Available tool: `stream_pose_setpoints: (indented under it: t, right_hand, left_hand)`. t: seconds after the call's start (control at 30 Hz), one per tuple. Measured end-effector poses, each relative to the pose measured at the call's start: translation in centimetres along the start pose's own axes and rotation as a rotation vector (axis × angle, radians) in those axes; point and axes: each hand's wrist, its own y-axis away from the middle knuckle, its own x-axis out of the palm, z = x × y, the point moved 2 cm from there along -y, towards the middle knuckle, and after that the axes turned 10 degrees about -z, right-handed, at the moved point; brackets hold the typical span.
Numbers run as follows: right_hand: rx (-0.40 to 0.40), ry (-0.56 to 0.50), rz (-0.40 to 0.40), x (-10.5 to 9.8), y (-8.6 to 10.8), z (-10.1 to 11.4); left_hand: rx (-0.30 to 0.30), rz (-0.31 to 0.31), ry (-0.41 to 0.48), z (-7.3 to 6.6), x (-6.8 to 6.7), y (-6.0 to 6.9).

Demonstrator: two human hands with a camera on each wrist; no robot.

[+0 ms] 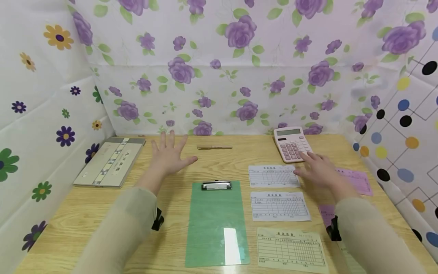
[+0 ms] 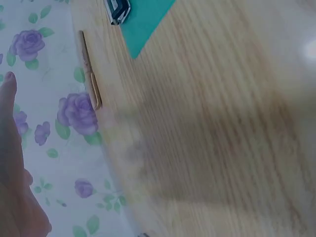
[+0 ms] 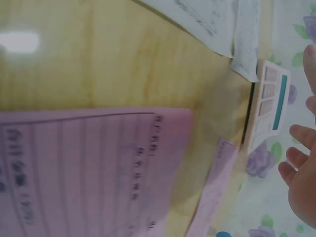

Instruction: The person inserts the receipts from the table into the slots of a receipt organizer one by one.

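My left hand (image 1: pixel 168 158) is raised over the table with its fingers spread, holding nothing. To its right lies a tan pen (image 1: pixel 215 147), and below that a green clipboard (image 1: pixel 216 224) with a metal clip. My right hand (image 1: pixel 318 171) hovers with spread fingers beside a pink calculator (image 1: pixel 292 144) and holds nothing. White receipt slips (image 1: pixel 273 176) lie left of and below that hand, with a yellow-green slip (image 1: pixel 291 249) nearest me. Pink slips (image 3: pixel 89 173) lie under and right of the right arm, partly hidden by it in the head view.
A grey-beige book (image 1: pixel 111 161) with a patterned band lies at the table's left. The wooden table (image 1: pixel 164 228) meets a flowered cloth wall (image 1: pixel 212 95) at the back. Cloth walls also stand at both sides.
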Motion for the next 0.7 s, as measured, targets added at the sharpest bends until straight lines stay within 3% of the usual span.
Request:
stream_pose_setpoints:
  t: [0.4,0.7]
  right_hand:
    - [-0.001,-0.075,0.019,2.2,0.6,0.2]
    - [0.026,-0.141,0.078,3.4,0.8,0.5]
  left_hand:
    - [0.081,-0.005,0.115,-2.1,2.4,1.3]
    - [0.150,0.051,0.214,-3.8,4.5,2.2]
